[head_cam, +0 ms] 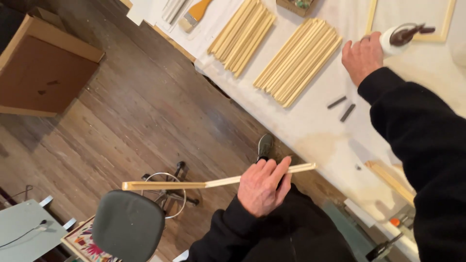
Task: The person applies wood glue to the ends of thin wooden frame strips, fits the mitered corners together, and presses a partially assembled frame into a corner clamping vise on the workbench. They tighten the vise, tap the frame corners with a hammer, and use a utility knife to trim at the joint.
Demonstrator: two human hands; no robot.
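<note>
The left hand (pixel 262 187) is closed around a long, pale wooden strip (pixel 218 182), its grip taking the strip past the middle, toward the end nearer the bench, with the fingers wrapped over the top; the strip runs nearly level, held in the air over the dark plank floor (pixel 145 121), one end over a grey swivel chair (pixel 128 225) and the other reaching the edge of the white bench (pixel 310 131). The right hand (pixel 361 58), in a black sleeve, is out over the bench with its grip closed on a white glue bottle with a dark nozzle (pixel 400 36), the nozzle pointing away from the wrist. Two bundles of similar wooden strips (pixel 272 51) lie side by side on the bench, just left of the right hand. Two small dark bars (pixel 342 106) lie near the wrist. A wide paintbrush (pixel 194 14) rests at the far end of the bench, and a brown cardboard box (pixel 46 73) stands on the floor, well apart.
</note>
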